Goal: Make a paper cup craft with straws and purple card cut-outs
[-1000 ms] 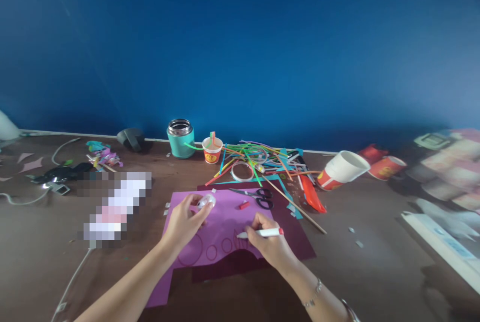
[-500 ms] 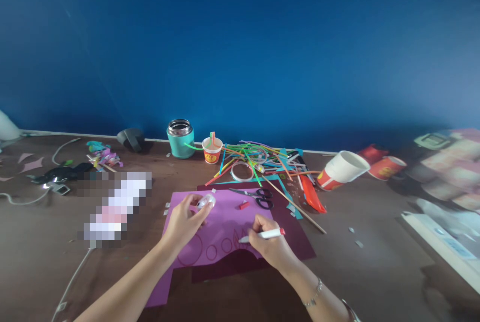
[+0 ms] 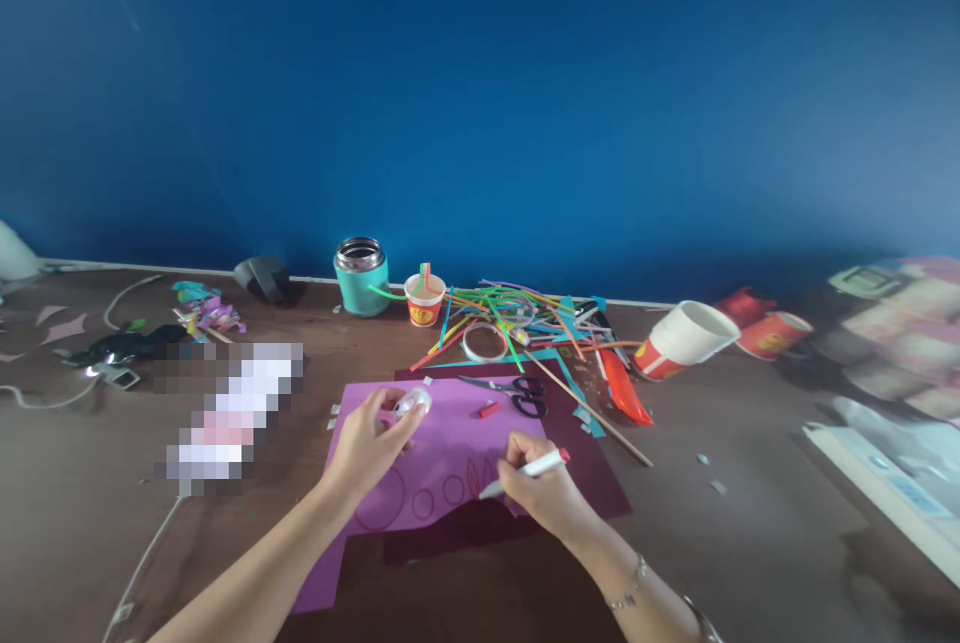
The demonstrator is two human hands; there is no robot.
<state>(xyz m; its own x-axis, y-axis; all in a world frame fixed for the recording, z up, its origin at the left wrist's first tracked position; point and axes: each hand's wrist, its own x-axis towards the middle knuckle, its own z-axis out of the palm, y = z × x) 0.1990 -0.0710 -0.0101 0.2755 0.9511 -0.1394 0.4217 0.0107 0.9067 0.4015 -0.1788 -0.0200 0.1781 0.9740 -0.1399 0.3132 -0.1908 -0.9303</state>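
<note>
Purple paper (image 3: 442, 438) lies in front of me with red outlines drawn along its near edge: a large circle, two small circles and pointed shapes. My right hand (image 3: 534, 478) grips a white marker (image 3: 546, 463) with a red end, its tip at the paper beside the pointed shapes. Over the paper's left part, my left hand (image 3: 375, 428) is closed on a small clear round thing (image 3: 415, 404) that looks like a roll of clear tape. Beyond my right hand, black-handled scissors (image 3: 517, 391) and a red marker cap (image 3: 489, 410) rest on the paper.
Dark maroon paper (image 3: 592, 483) lies beneath the purple sheet. Farther back are a teal flask (image 3: 363, 285), a small paper cup (image 3: 425, 301), a heap of coloured pipe cleaners or straws (image 3: 495, 308) and larger paper cups (image 3: 686, 335). A wooden stick (image 3: 592, 410) lies to the right.
The marker tip has moved slightly toward me, down the pointed shapes, and the marker tilts more steeply. My left hand and the round thing have stayed put.
</note>
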